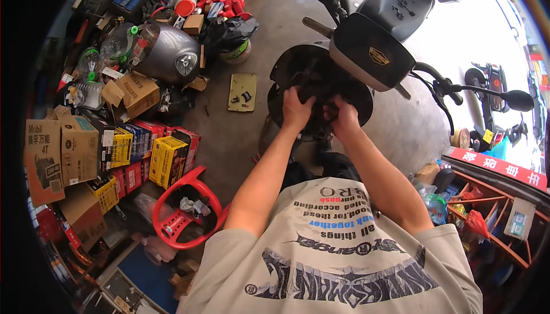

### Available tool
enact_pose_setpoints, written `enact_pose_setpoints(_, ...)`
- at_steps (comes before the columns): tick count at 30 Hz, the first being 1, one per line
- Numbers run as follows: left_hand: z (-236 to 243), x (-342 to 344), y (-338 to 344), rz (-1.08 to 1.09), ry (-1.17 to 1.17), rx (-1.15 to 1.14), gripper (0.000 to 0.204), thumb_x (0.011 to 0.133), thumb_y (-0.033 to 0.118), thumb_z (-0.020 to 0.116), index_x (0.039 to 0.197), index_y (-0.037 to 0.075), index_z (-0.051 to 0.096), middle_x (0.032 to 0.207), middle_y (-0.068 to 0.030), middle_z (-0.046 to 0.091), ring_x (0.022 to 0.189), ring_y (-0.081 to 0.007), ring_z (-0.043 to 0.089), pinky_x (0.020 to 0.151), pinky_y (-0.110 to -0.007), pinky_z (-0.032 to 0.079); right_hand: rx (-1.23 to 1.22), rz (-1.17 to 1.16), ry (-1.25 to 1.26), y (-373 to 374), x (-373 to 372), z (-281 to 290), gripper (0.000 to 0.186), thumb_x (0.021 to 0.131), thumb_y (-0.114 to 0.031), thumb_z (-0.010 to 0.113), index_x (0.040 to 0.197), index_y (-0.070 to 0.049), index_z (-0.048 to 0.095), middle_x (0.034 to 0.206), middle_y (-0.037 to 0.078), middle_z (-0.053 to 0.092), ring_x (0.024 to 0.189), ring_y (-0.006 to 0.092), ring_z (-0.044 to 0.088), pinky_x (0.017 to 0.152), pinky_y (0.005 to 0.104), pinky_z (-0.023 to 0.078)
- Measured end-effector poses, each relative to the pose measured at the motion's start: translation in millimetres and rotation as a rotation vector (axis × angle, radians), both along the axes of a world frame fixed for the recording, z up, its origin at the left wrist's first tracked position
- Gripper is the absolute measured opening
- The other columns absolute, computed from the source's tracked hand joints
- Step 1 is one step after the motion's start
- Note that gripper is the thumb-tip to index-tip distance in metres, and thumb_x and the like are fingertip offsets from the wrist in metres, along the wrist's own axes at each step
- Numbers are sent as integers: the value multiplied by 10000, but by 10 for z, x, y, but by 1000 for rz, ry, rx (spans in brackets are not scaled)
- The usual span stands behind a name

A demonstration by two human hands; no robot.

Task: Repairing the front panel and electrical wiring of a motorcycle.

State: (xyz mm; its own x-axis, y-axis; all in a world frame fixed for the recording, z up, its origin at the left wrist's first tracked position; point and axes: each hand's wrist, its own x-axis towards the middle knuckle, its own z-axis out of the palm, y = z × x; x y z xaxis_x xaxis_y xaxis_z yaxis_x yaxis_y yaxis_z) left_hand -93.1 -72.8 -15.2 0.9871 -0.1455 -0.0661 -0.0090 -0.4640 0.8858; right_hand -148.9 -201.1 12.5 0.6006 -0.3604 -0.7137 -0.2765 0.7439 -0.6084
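Note:
Both my hands reach into the dark, hollow front body (pixel 321 65) of a scooter or electric bike, below its handlebar. My left hand (pixel 298 109) is curled at the body's near left side, its fingertips lost against the black plastic. To its right, my right hand (pixel 344 114) has bent fingers pinched together; what lies between them is too dark to make out. Just beyond my hands sits the black and grey handlebar cover (pixel 369 50) with a gold emblem. Several small dark parts (pixel 403 8) lie on the grey-black panel (pixel 395 24) farther off.
On the floor to the left is a yellowish tray (pixel 243 85) with small parts. Boxes (pixel 169 159), a grey top case (pixel 172 53) and a red plastic frame (pixel 200 191) crowd the left. An orange rack (pixel 504 222) stands right. The mirror (pixel 517 101) juts rightward.

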Motion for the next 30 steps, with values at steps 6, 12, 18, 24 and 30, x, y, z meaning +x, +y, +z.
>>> enact_pose_setpoints(6, -226, -165, -7, 49, -40, -28, 372, 739, 57, 590, 1101, 0, 522, 1094, -202, 510, 1043, -392, 518, 900, -425, 431, -38, -5, 76, -22, -35, 26, 134, 925, -188, 533, 999, -80, 558, 875, 47, 589, 743, 181, 563, 591, 319, 469)
enact_pose_setpoints(12, -384, -90, 115, 26, 50, -149, 330, 736, 4, 538, 1066, 4, 551, 1051, -190, 568, 1027, -372, 550, 902, -409, 437, 32, 25, -39, -111, -117, -19, 133, 927, -178, 509, 943, -75, 591, 881, 50, 593, 759, 180, 553, 634, 319, 469)
enact_pose_setpoints(18, -377, -193, 48, 109, 200, -204, 372, 757, 25, 563, 1126, -10, 527, 1055, -208, 611, 1044, -352, 577, 901, -396, 444, 30, 85, -63, -152, -106, -64, 177, 940, -187, 500, 961, -43, 602, 903, 83, 613, 811, 205, 571, 721, 331, 480)
enact_pose_setpoints(24, -582, -457, -93, 214, 524, -341, 461, 761, 91, 607, 1182, -36, 469, 1071, -221, 610, 1059, -329, 579, 900, -394, 446, -91, 124, 4, -52, -77, 34, 124, 921, -140, 554, 1028, -82, 576, 943, 53, 643, 832, 173, 606, 692, 313, 492)
enact_pose_setpoints(30, -230, -314, -60, 224, 30, -240, 421, 750, 109, 605, 1145, -14, 526, 1063, -204, 596, 1039, -344, 544, 905, -400, 436, -87, 149, -9, -124, -123, 88, 135, 939, -191, 533, 1011, -86, 577, 910, 50, 639, 803, 168, 598, 663, 302, 478)
